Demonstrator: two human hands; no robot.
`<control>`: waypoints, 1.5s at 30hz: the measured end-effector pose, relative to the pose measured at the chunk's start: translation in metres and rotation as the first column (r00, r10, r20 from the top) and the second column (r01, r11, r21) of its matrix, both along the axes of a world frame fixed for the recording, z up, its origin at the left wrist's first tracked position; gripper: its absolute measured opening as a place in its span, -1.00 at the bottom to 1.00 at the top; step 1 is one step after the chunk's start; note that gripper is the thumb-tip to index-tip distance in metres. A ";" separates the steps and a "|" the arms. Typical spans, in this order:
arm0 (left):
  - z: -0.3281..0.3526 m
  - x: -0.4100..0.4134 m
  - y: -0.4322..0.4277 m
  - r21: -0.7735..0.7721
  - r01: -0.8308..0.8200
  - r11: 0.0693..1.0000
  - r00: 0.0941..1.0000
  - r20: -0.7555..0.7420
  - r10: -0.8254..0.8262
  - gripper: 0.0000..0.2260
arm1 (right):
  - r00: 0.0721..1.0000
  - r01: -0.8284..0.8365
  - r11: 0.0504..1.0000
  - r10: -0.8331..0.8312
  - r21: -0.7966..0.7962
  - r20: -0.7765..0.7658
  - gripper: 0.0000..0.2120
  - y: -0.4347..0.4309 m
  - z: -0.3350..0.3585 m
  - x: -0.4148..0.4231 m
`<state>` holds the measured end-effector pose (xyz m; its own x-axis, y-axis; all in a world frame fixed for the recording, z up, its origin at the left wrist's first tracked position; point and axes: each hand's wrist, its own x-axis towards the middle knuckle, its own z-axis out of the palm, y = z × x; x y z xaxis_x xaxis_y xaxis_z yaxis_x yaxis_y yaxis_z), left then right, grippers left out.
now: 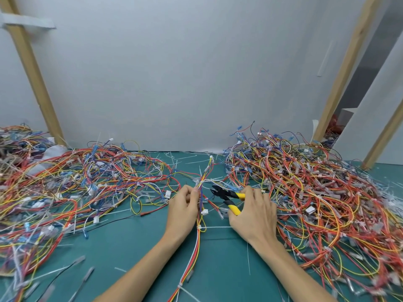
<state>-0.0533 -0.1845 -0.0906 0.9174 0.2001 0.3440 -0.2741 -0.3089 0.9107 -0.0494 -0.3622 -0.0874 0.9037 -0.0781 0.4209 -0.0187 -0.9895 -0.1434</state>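
A wire harness (197, 243) of red, yellow and white wires runs up the middle of the green mat (135, 243), bound by white zip ties. My left hand (183, 208) pinches the harness near its upper fan of wires. My right hand (254, 213) grips yellow-and-black cutting pliers (226, 196). The pliers' jaws are parted and point left toward the harness, a little apart from it. A white connector (204, 212) hangs on the harness between my hands.
A big tangle of coloured wires (72, 184) covers the mat's left side, and a denser red pile (309, 188) fills the right. Cut zip tie pieces (248, 260) lie scattered. A white wall and wooden posts (32, 73) stand behind.
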 end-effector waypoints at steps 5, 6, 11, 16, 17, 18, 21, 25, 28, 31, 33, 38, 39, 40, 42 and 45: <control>0.002 -0.006 -0.005 0.099 0.009 0.995 0.996 0.087 -0.018 -0.73 | 0.999 0.007 1.000 -0.007 -0.007 -0.034 -0.16 0.000 -0.001 -0.001; 0.002 -0.007 -0.005 0.106 0.011 0.994 0.996 0.087 -0.020 -0.73 | 0.999 0.006 1.000 -0.006 -0.004 -0.038 -0.15 0.000 -0.001 -0.001; 0.004 -0.008 -0.006 0.139 0.019 0.990 0.995 0.098 -0.033 -0.74 | 1.000 -0.012 0.999 0.013 0.042 -0.026 -0.27 0.001 0.000 -0.002; 0.004 -0.011 -0.008 0.259 -0.028 0.965 0.992 0.129 -0.006 -0.74 | 0.999 -0.022 0.999 0.023 0.042 -0.026 -0.40 0.001 0.002 -0.004; 0.004 -0.011 -0.009 0.275 -0.039 0.961 0.992 0.130 0.003 -0.73 | 0.999 -0.025 0.999 0.026 0.040 -0.028 -0.40 0.001 0.002 -0.004; 0.003 -0.011 -0.009 0.291 -0.047 0.956 0.991 0.132 0.009 -0.74 | 0.999 -0.027 0.999 0.028 0.041 -0.030 -0.41 0.002 0.001 -0.004; 0.003 -0.012 -0.010 0.370 -0.058 0.927 0.989 0.147 0.003 -0.79 | 0.999 -0.033 0.997 0.035 0.065 -0.024 -0.48 0.001 0.001 -0.005; 0.005 -0.016 -0.011 0.449 -0.076 0.890 0.987 0.164 0.002 -0.80 | 0.998 -0.059 0.993 0.061 0.106 -0.017 -0.52 0.000 0.001 -0.006; 0.005 -0.017 -0.012 0.462 -0.105 0.880 0.985 0.168 0.029 -0.79 | 0.996 -0.083 0.989 0.084 0.125 -0.002 -0.54 0.000 0.002 -0.006; 0.005 -0.017 -0.011 0.434 -0.102 0.895 0.987 0.160 0.035 -0.78 | 0.994 -0.109 0.983 0.106 0.149 0.029 -0.56 0.000 0.001 -0.007; 0.005 -0.017 -0.011 0.433 -0.097 0.896 0.986 0.163 0.028 -0.78 | 0.993 -0.112 0.984 0.108 0.141 0.039 -0.56 0.000 0.000 -0.006; 0.004 -0.017 -0.012 0.501 -0.072 0.863 0.983 0.181 -0.023 -0.76 | 0.991 -0.128 0.985 0.125 0.119 0.037 -0.58 0.000 -0.001 -0.005; 0.004 -0.017 -0.012 0.511 -0.070 0.857 0.983 0.180 -0.027 -0.76 | 0.991 -0.129 0.985 0.125 0.114 0.038 -0.58 0.000 0.000 -0.005; 0.004 -0.016 -0.012 0.517 -0.064 0.854 0.983 0.179 -0.035 -0.76 | 0.992 -0.126 0.986 0.122 0.107 0.038 -0.59 -0.001 0.000 -0.005; 0.003 -0.016 -0.012 0.526 -0.049 0.849 0.982 0.181 -0.055 -0.77 | 0.993 -0.116 0.989 0.114 0.089 0.030 -0.60 -0.002 0.001 -0.005; 0.003 -0.016 -0.011 0.525 -0.037 0.850 0.980 0.185 -0.072 -0.77 | 0.993 -0.115 0.990 0.115 0.087 0.011 -0.62 -0.004 0.004 -0.005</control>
